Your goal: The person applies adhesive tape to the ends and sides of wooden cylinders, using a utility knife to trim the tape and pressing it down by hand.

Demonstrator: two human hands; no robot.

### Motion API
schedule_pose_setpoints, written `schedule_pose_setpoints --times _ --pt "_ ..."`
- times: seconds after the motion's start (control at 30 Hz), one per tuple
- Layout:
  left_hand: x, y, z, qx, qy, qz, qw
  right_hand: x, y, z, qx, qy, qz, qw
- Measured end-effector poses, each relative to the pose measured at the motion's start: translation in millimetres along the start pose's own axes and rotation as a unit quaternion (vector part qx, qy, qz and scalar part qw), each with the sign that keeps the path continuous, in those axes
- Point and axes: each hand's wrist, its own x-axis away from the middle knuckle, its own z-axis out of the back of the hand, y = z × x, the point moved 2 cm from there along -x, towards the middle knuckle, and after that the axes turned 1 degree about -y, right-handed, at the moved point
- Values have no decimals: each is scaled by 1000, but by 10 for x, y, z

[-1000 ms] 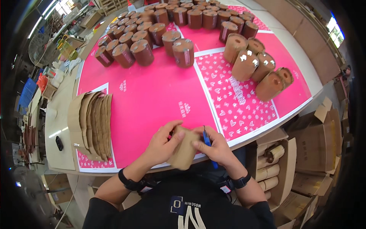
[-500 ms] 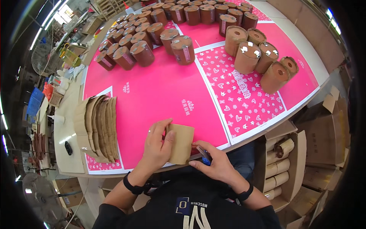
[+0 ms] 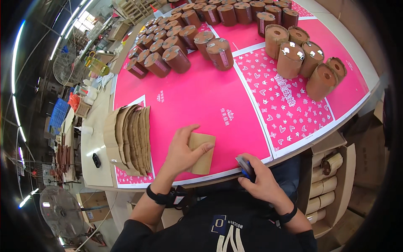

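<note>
My left hand [image 3: 181, 152] is closed around a tan kraft-paper tube [image 3: 204, 161] near the front edge of the table, its thumb lying across the top side. The fingers behind the tube are partly hidden. To its right, my right hand [image 3: 262, 180] grips what looks like a utility knife [image 3: 247, 168] with a blue body and a grey metal end. A gap of pink table sheet lies between the knife and the tube. Left of my left hand stands a stack of brown kraft-paper sheets [image 3: 133, 140], curved and layered.
Many brown cylinders [image 3: 176, 59] with pink strips fill the table's far side. Several paper-wrapped cylinders [image 3: 289, 61] stand at the right on a patterned pink sheet [image 3: 289, 113]. A carton [image 3: 345, 185] of tan tubes sits below right. A black object [image 3: 96, 160] lies at left.
My right hand with the knife has drawn away from the tube to the right. The tube has turned in my left hand. The whole view has shifted, moving the scene rightward.
</note>
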Motion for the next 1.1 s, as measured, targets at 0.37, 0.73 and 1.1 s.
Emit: schedule_pose_setpoints --times 0.37,0.73,1.1 --pt "20 15 -215 359 -46 126 924 32 103 27 -28 40 -39 998" --pt "-62 26 -320 497 -129 100 852 41 -41 -11 -36 -91 -82 992" --pt "2 167 -333 351 -82 -19 933 -204 -195 19 29 20 -43 998"
